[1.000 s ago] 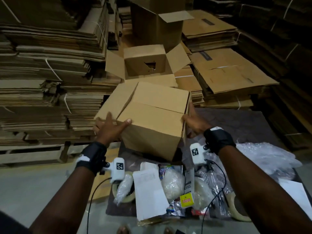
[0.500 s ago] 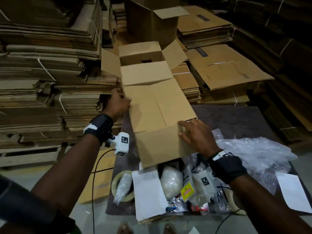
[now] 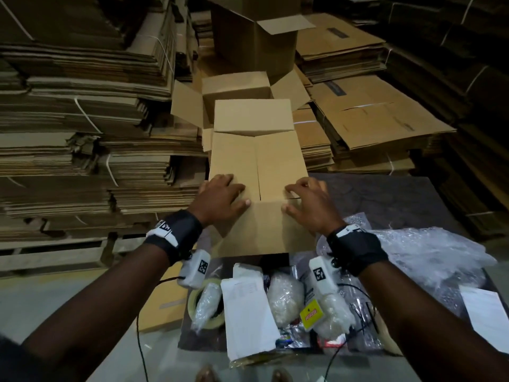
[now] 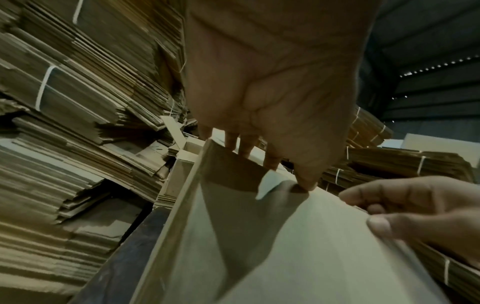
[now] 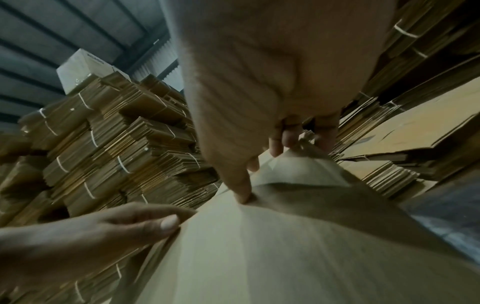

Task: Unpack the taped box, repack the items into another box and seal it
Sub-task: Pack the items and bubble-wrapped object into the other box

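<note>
A brown cardboard box (image 3: 259, 161) stands on a dark mat (image 3: 385, 194) with its side flaps folded in. Its far flap (image 3: 252, 115) stands up and its near flap (image 3: 261, 227) slopes toward me. My left hand (image 3: 223, 197) lies flat on the left flap, thumb on the near flap (image 4: 285, 246). My right hand (image 3: 305, 202) presses bent fingertips on the right flap, thumb on the near flap (image 5: 259, 257). Unpacked items lie in front of me: white packets (image 3: 285, 299), a white envelope (image 3: 248, 312), a yellow-tagged pack (image 3: 311, 315) and a tape roll (image 3: 209, 323).
A second open box (image 3: 237, 86) sits just behind, and a taller open one (image 3: 253, 37) further back. Bundled flat cartons (image 3: 82, 133) are stacked at left and right. Bubble wrap (image 3: 429, 252) and a paper sheet (image 3: 487, 312) lie on the right.
The box was tilted up between both hands, then set down. The flaps were folded inward. Both hands now rest on top near its front edge.
</note>
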